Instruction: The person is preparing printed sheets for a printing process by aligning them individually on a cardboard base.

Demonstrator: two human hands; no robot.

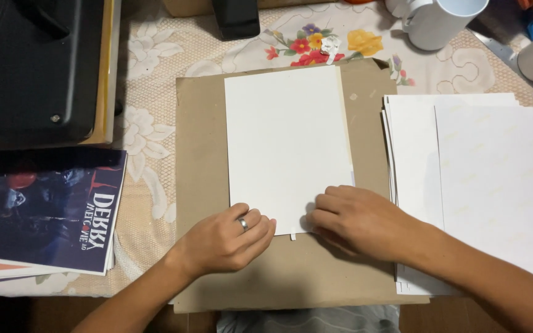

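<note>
Floral tablecloth (155, 55) under brown cardboard (202, 154); left hand (226, 237) and right hand (356, 219), fingers flat, press white sheet (285, 135); paper stack (464, 160) beside right fingers, mug (442, 21) beyond

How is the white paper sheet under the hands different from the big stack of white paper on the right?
The single white paper sheet lies alone on the brown cardboard board; the stack of white paper holds many sheets, beside the board. The left hand and right hand press the single sheet's bottom edge; neither touches the stack with its fingers. Both are white, rectangular and flat.
</note>
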